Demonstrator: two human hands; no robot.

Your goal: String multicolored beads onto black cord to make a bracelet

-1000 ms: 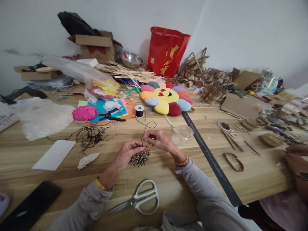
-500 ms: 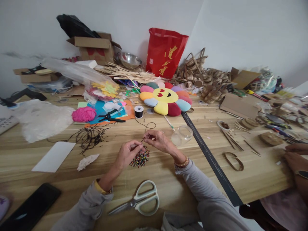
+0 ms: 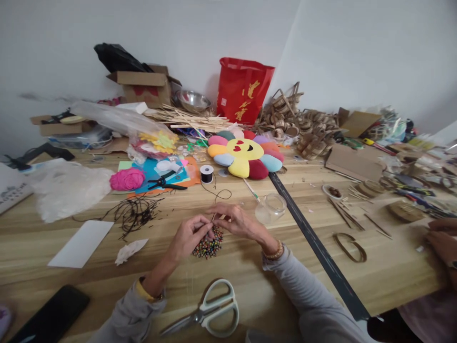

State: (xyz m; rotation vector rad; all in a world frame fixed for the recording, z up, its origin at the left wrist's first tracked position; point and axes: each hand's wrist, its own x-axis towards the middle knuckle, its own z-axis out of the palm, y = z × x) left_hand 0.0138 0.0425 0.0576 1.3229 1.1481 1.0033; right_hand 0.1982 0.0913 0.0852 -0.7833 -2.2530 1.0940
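Observation:
Just above a small heap of multicoloured beads (image 3: 208, 247), my two hands meet fingertip to fingertip. My left hand (image 3: 190, 234) is closed in a pinch on a thin black cord, and my right hand (image 3: 238, 220) pinches the same cord beside it. Any bead between the fingertips is too small to make out. Beyond the hands the black cord (image 3: 224, 194) curls loosely over the wood toward a white-ended spool of black cord (image 3: 206, 174). White-handled scissors (image 3: 217, 309) lie in front of me, near the table's edge.
Left of me are a tangle of black cord (image 3: 137, 215), a white card (image 3: 81, 244) and a dark phone (image 3: 50, 314). A clear jar (image 3: 275, 206), a long black strip (image 3: 314, 238) and a flower cushion (image 3: 246, 155) stand or lie beyond. A co-worker's hand (image 3: 442, 240) rests at right.
My right hand's fingers have come closer to the left hand's, covering more of the cord. The whole view has shifted slightly, so the table sits lower in the picture.

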